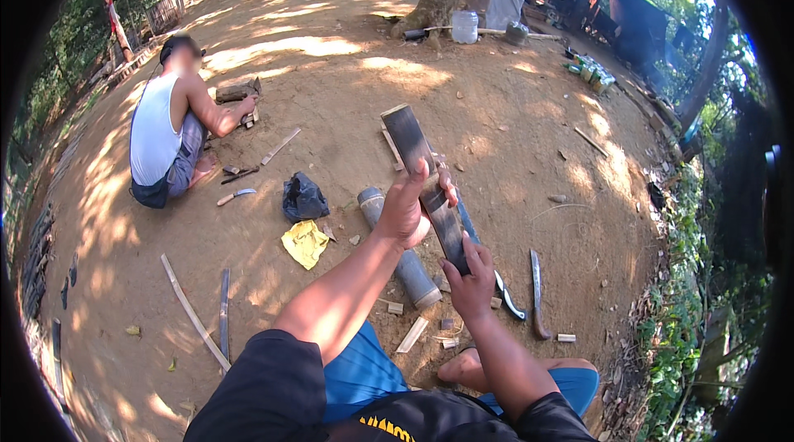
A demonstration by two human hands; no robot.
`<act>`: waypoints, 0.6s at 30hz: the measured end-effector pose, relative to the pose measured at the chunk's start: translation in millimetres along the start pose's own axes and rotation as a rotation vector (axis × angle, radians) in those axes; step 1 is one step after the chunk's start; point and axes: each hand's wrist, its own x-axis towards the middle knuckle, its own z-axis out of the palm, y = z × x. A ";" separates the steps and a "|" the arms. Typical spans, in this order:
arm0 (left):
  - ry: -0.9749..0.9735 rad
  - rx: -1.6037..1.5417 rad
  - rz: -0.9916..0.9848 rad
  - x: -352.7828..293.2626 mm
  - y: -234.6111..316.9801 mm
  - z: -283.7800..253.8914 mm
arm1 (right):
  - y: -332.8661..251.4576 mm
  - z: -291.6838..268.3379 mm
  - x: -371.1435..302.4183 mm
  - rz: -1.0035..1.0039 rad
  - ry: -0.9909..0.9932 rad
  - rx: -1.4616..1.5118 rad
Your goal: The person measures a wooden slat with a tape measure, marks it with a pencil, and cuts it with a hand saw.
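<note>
A flat, dark strip of split bamboo (pixel 409 138) is held at a slant before me, its far end pointing up and left. My left hand (pixel 405 209) is wrapped round its middle, with the thumb along its face. At the near end, my right hand (pixel 471 278) grips the strip between thumb and fingers. Below it on the ground lies a thick grey bamboo section (pixel 413 279), partly hidden by my left forearm. A long-bladed tool (pixel 510 301) with a black and white handle rests beyond the strip, its blade partly covered.
To the right lies a curved machete (pixel 537 293). Wood offcuts (pixel 412 334) are scattered near my legs. A yellow cloth (pixel 305 243) and black plastic bag (pixel 304 196) lie left of the bamboo section. A co-worker (pixel 169 124) squats at far left, near a knife (pixel 237 196).
</note>
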 end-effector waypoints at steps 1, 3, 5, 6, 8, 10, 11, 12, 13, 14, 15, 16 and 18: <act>0.045 0.005 -0.002 2.2 0.5 3.2 | 2.3 -2.1 2.7 -0.005 -0.016 -0.027; 0.134 -0.015 0.016 2.6 1.0 1.0 | -0.6 -7.0 12.2 -0.002 -0.059 -0.086; 0.193 -0.038 0.071 8.7 13.7 -1.9 | -8.4 -10.9 27.8 -0.030 -0.095 -0.082; 0.196 -0.095 0.067 10.9 16.8 -7.9 | -10.3 -16.1 30.9 -0.046 -0.111 -0.083; 0.201 -0.172 0.077 13.0 23.8 -13.5 | -6.7 -29.8 33.3 0.054 -0.149 -0.033; 0.282 -0.205 0.096 11.8 30.8 -16.2 | -3.6 -43.7 32.5 0.119 -0.169 0.013; 0.269 -0.229 0.121 12.8 33.7 -21.0 | -2.1 -51.9 31.5 0.136 -0.172 0.028; 0.288 -0.261 0.137 12.6 38.0 -23.1 | 0.4 -58.4 31.0 0.151 -0.175 0.044; 0.279 -0.283 0.145 12.3 42.1 -26.4 | 3.8 -64.2 29.7 0.174 -0.198 0.051; 0.270 -0.309 0.153 12.8 44.7 -29.6 | 8.5 -70.0 29.2 0.196 -0.222 0.054; 0.247 -0.366 0.140 12.2 48.1 -31.5 | 12.2 -74.6 29.9 0.217 -0.246 0.058; 0.216 -0.373 0.148 11.0 53.7 -31.1 | 12.9 -78.2 32.5 0.246 -0.272 0.083; 0.154 -0.386 0.168 9.2 63.9 -27.8 | 11.8 -85.6 41.0 0.299 -0.326 0.135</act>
